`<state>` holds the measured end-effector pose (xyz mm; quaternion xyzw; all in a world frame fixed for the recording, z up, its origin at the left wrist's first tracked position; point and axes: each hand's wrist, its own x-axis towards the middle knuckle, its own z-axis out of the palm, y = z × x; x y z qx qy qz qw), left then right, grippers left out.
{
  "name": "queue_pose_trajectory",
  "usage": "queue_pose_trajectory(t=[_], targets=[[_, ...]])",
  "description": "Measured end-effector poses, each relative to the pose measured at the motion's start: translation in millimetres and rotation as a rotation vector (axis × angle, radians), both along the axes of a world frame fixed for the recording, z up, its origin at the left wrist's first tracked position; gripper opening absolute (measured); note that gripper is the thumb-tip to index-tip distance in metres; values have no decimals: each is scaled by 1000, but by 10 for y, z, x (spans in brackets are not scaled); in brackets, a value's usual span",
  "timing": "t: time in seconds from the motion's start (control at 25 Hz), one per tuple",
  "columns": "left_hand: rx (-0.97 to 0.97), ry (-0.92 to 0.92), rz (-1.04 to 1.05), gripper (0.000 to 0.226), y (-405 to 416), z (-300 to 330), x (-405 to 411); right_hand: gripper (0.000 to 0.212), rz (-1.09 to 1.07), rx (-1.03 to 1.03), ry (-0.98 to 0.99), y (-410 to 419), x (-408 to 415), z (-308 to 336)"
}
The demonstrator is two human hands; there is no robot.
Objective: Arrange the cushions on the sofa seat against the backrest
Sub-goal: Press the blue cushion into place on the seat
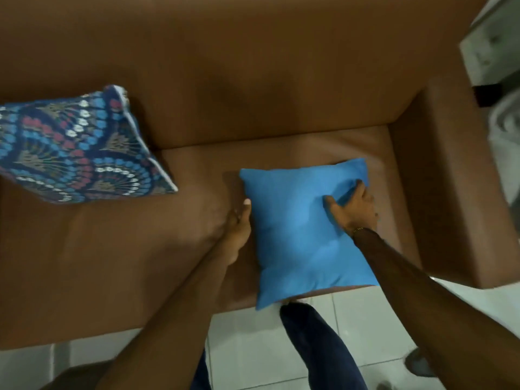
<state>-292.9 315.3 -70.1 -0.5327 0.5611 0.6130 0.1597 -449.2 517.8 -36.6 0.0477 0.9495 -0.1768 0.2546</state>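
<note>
A plain blue cushion [298,235] lies flat on the right part of the brown sofa seat [112,249], its near corner hanging over the seat's front edge. My left hand [239,220] grips its left edge, fingers curled under. My right hand [353,208] presses into its upper right part, fingers pinching the fabric. A patterned cushion [76,147] in dark blue, light blue and pink leans at the left against the brown backrest [253,80].
The sofa's right armrest [455,178] stands close beside the blue cushion. White floor tiles [365,319] lie in front of the sofa, with my dark-trousered leg [318,342] touching the seat front. A pale object [495,46] stands at the top right.
</note>
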Motion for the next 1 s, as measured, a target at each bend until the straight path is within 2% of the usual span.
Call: queue_pose_trajectory(t=[0.12,0.24,0.32,0.4,0.48,0.56,0.64,0.72,0.76,0.8,0.84,0.92,0.96,1.0], targets=[[107,-41,152,86,415,13,-373,98,-254,-244,-281,436,-342,-139],[189,5,370,94,487,186,-643,78,-509,-543,-483,385,-605,-83],[231,220,538,91,387,373,-712,65,-582,-709,-513,337,-799,130],[235,469,675,88,131,576,-684,58,-637,-818,-447,393,-1013,342],[286,596,717,73,-199,763,-537,54,-652,-980,-403,586,-1143,463],[340,629,533,57,-361,814,-354,50,-580,-905,-504,781,-1105,457],[183,482,205,52,-196,670,-225,48,-417,-724,-625,795,-936,344],[-39,285,-39,32,205,409,-123,24,-263,-551,-570,671,-646,230],[-216,189,-175,42,427,281,-114,26,-263,-504,-468,580,-515,134],[-393,138,-306,63,615,144,-114,34,-289,-489,-332,501,-376,-14],[-508,91,-388,79,749,17,-131,52,-301,-486,-219,420,-229,-140],[-611,-40,-341,95,857,-187,-320,106,-196,-367,-128,270,-20,-330],[-624,-124,-291,96,852,-284,-436,123,-168,-279,-136,210,-8,-403],[-629,-205,-264,97,835,-347,-567,129,-163,-224,-170,167,-36,-464]])
